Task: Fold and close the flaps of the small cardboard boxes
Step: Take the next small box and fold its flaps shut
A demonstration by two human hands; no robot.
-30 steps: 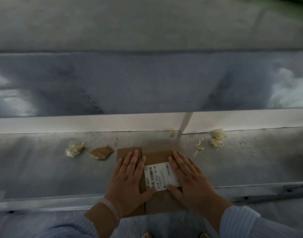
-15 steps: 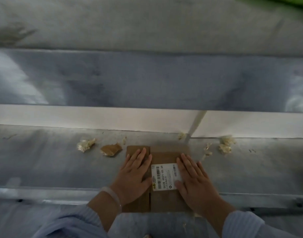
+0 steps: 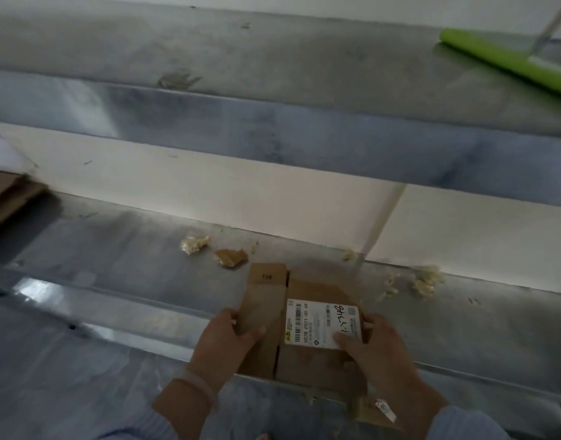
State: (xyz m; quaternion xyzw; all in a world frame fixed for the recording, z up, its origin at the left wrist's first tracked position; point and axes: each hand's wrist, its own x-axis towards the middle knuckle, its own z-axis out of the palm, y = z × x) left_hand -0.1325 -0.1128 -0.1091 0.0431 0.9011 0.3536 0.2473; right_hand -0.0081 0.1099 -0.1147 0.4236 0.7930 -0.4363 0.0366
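A small brown cardboard box lies flat on the metal shelf, at its front edge. A white barcode label with handwriting sticks on its top. My left hand grips the box's left edge, thumb on top of the left panel. On the right edge my right hand holds the box, its thumb pressing on the label. More cardboard shows below my right wrist.
Crumpled tape bits and a torn brown scrap lie behind the box, more scraps to the right. Flat cardboard pieces sit at the far left. A green roll lies on the upper shelf, top right.
Both hands went from pressing flat on top of the box to gripping its left and right edges. The view has swung toward the left and down.
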